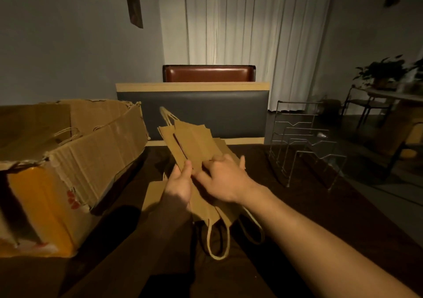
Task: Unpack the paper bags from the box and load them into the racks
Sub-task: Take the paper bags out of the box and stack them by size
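A bundle of flat brown paper bags (192,142) with rope handles is held over the middle of the dark table. My left hand (179,183) grips the bundle from the left, thumb on top. My right hand (223,178) lies on the bundle's right side, fingers curled over the bags and pinching their edge. More bags lie flat on the table (286,206) under the bundle, handles pointing towards me. An open, torn cardboard box (75,158) stands at the left with bag handles showing inside. An empty wire rack (304,142) stands at the right.
A dark padded bench back (192,112) runs along the far edge of the table, with a brown chair back (208,73) behind it. At the far right stand a side table and a plant (384,68). White curtains hang behind.
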A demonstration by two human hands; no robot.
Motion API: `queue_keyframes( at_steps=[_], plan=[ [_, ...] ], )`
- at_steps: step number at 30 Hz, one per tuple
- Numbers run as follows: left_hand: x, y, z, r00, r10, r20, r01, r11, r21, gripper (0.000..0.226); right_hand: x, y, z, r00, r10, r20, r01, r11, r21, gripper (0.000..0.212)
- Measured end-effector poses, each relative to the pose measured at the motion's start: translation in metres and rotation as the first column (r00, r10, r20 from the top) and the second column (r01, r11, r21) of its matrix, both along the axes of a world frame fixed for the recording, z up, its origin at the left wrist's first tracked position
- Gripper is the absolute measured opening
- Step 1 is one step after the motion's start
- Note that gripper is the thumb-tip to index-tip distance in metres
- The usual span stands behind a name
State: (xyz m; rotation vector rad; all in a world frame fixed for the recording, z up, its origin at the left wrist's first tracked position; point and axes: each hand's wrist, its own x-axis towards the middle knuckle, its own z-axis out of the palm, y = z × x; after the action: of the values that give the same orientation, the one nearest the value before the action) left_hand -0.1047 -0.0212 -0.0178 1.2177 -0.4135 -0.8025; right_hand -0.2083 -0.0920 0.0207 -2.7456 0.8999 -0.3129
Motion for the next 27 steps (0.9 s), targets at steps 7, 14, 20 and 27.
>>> queue_keyframes(
  at_steps=[7,14,20,27],
  plan=[
    [0.02,0.019,-0.006,0.997,-0.007,0.078,0.004,0.999,0.042,0.037,-0.026,-0.047,-0.01,0.817,-0.388,0.427,0.055,0.79,0.61,0.07],
    [0.013,0.02,0.004,1.0,0.009,0.019,-0.011,0.994,0.107,0.036,-0.041,-0.052,-0.024,0.696,-0.578,0.426,-0.248,0.363,0.898,0.022],
    [0.029,0.026,0.016,0.997,-0.037,0.061,0.013,0.936,0.352,0.033,-0.068,-0.067,0.009,0.423,-0.607,0.673,-0.351,0.575,0.739,0.027],
    [0.031,0.021,0.018,0.999,-0.034,0.029,0.023,0.942,0.334,0.029,-0.083,-0.048,0.068,0.622,-0.406,0.669,-0.112,0.8,0.589,0.024]
  ],
)
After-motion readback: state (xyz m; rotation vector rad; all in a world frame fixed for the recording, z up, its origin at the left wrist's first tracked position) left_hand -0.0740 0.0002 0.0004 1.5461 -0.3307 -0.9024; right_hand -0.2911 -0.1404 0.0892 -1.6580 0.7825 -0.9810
